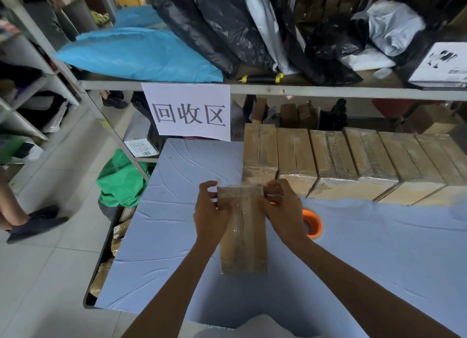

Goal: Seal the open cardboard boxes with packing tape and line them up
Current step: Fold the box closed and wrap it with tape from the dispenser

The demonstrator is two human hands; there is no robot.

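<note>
Now both hands work at the far end of the long brown cardboard box (243, 230), which lies lengthwise on the desk covered with pale blue cloth (366, 249), in front of the person. The left hand (211, 211) holds the far left corner of the box with curled fingers, and the right hand (283, 208) pinches at the far right corner, where a strip of clear packing tape (240, 216) already runs along the top seam and seems to fold over the far edge.

The step in hand, as I judge it, is to press the tape end down over this edge. To do it well, the thumbs should rub from the middle seam outward to both corners, so no air bubble or wrinkle stays. The box should be kept flat on the desk while pressing, because it may slide on the smooth cloth. Both flaps should meet closely under the tape before the end is fixed.

The orange roll of packing tape (312, 224) lies on the desk just beside the right wrist, so it is near if another strip is needed.

Behind, a row of 6 sealed brown cardboard boxes (353, 160) stands side by side along the far edge of the desk. The leftmost one is just beyond the hands, and the free place for this box appears to be at its left side, under the white paper sign with black characters (189, 112)
</note>
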